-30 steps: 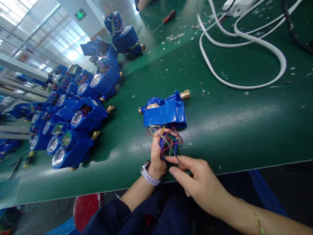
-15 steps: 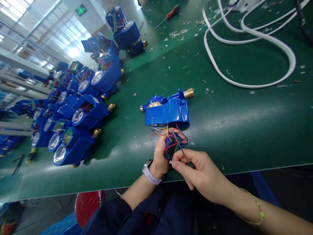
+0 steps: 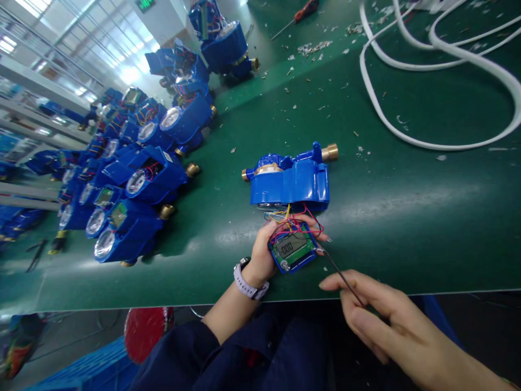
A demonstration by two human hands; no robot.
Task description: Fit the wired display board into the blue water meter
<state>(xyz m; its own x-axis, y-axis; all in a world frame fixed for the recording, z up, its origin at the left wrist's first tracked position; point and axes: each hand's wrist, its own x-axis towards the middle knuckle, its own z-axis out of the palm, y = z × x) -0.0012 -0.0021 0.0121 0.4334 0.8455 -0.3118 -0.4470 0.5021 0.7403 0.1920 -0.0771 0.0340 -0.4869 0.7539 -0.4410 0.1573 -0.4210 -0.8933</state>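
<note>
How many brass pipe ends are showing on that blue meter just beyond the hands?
2 on the blue meter: a shorter brass end at picture left, a longer brass end at picture right.

Factory workshop, probably (massed blue meters (image 3: 165, 175), green workbench (image 3: 407, 233)).

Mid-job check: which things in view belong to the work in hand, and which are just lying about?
In use:
green circuit board with grey display, in the left hand
thin dark metal rod, in the right hand
thin red and yellow wires
blue meter with brass ends

Seemingly just lying about:
orange-and-black-handled screwdriver
looped white cable
yellow-and-black-handled tool
</note>
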